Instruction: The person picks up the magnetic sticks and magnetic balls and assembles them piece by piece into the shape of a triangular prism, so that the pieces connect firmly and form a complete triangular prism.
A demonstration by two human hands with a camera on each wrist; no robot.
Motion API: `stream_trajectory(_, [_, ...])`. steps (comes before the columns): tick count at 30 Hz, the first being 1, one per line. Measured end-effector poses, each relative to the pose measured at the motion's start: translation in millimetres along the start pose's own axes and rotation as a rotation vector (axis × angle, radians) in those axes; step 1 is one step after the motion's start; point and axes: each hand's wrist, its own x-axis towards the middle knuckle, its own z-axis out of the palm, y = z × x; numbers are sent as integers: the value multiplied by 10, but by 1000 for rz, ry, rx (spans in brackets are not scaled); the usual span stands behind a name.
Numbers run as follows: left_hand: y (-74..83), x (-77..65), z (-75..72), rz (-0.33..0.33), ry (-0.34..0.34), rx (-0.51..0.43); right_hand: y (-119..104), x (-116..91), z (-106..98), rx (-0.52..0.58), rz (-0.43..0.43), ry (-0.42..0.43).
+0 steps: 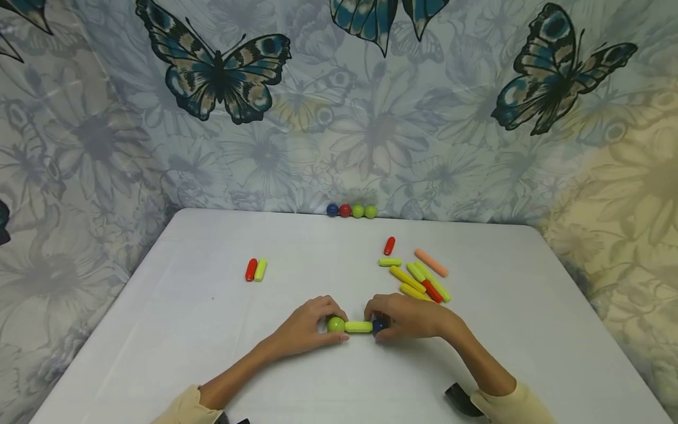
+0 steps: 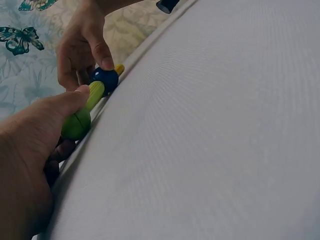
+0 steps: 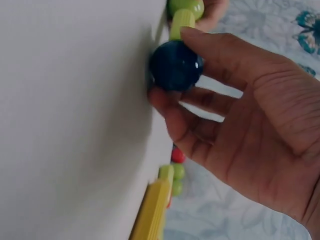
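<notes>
1. My right hand (image 1: 408,318) is partly closed, pinching the blue ball (image 3: 176,66) between thumb and fingers; uneven pressure could squirt it loose.
2. My left hand (image 1: 312,324) curls round the green ball (image 1: 336,324); if I push off-line, the green stick (image 1: 358,327) between both balls, over the table (image 1: 296,247), could tilt or slip.
3. Just beyond the right hand, a careless knuckle could scatter the nearest yellow stick (image 1: 415,292).

The head view is bright and mostly clear, with a yellow glow on the wall (image 1: 630,171) at the right, while both wrist views look dimmer and softer, with tiny shiny spots on the blue ball (image 3: 175,67).
</notes>
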Motion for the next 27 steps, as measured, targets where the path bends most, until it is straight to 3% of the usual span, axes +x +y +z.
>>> stream_trajectory(8, [23,-8,47,17,-15,25,-95,-25,107,-151,73,7])
stream_trajectory(13, [28,-44,31,8,-10,39,-112,-59,45,-95,86,-18])
stream_trajectory(15, [28,-52,22,14,-3,35,-77,-94,-30,-66,72,40])
stream_trajectory(18, [27,-52,17,31,0,25,19,-182,-170,-93,70,252])
stream_trajectory(20, [30,-46,15,41,-2,18,106,-269,-256,-173,131,411])
stream_trajectory(22, [35,-38,9,45,-6,15,198,-364,-330,-243,246,504])
stream_trajectory(24, [41,-31,-6,43,-7,15,314,-457,-389,-264,353,510])
stream_trajectory(27, [34,-34,-30,30,-12,16,463,-521,-453,-220,461,406])
